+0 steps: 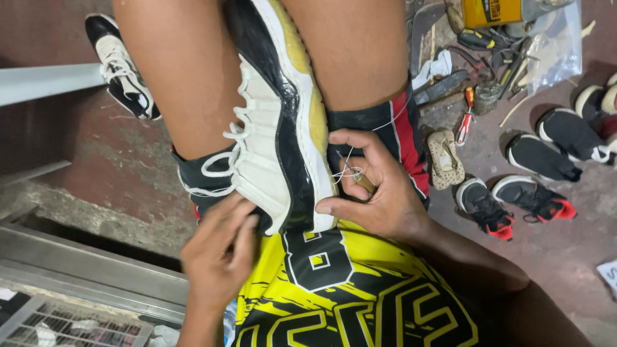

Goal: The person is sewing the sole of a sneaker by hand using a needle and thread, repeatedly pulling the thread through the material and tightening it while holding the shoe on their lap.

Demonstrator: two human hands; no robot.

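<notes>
Both hands work on a white, black and yellow-soled sneaker (276, 128) clamped between the person's knees. Right hand (376, 189) is closed around a wooden-handled awl (362, 182), thumb pressing the sole edge, with white thread (347, 168) running from the sole over its fingers. Left hand (218, 254) is curled against the sneaker's opening by the laces; whether it grips anything cannot be told. Beyond the right hand, on the reddish floor (578, 238), lie a tan sole (445, 159), a red-handled tool (466, 119), and black sneakers (508, 202). Beyond the left hand lies another black-and-white sneaker (122, 67).
</notes>
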